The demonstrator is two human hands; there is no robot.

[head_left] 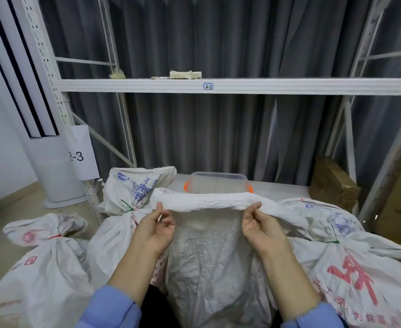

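A white woven sack [209, 261] stands in front of me with its mouth rolled into a thick rim [204, 201]. My left hand [155, 229] pinches the rim's left end between thumb and fingers, palm up. My right hand [259, 227] pinches the rim's right end the same way. The rim is stretched level between both hands. What is inside the sack is hidden.
Tied sacks stand at the left [45, 263], behind left [133, 192] and right [336, 261]. A clear plastic bin [218, 182] with orange latches sits on the low shelf [277, 189] behind. Cardboard boxes [334, 183] lie at the right. White racking [242, 85] spans above.
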